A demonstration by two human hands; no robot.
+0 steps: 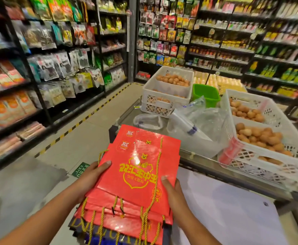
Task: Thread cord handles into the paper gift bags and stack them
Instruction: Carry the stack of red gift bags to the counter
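A stack of flat red paper gift bags (135,175) with yellow print is held in front of me, above the floor. My left hand (91,175) grips the stack's left edge, thumb on top. My right hand (173,193) grips the right edge, thumb on the top bag. Yellow cord handles (155,184) lie across the top bag and several more hang from the near ends of the lower bags. A dark blue bag (95,234) shows at the bottom of the stack.
A steel counter (203,161) stands ahead on the right with white crates of eggs (261,135), a green tub (206,94) and clear plastic bags (197,124). A white sheet (224,209) lies below right. Stocked shelves (38,68) line the aisle.
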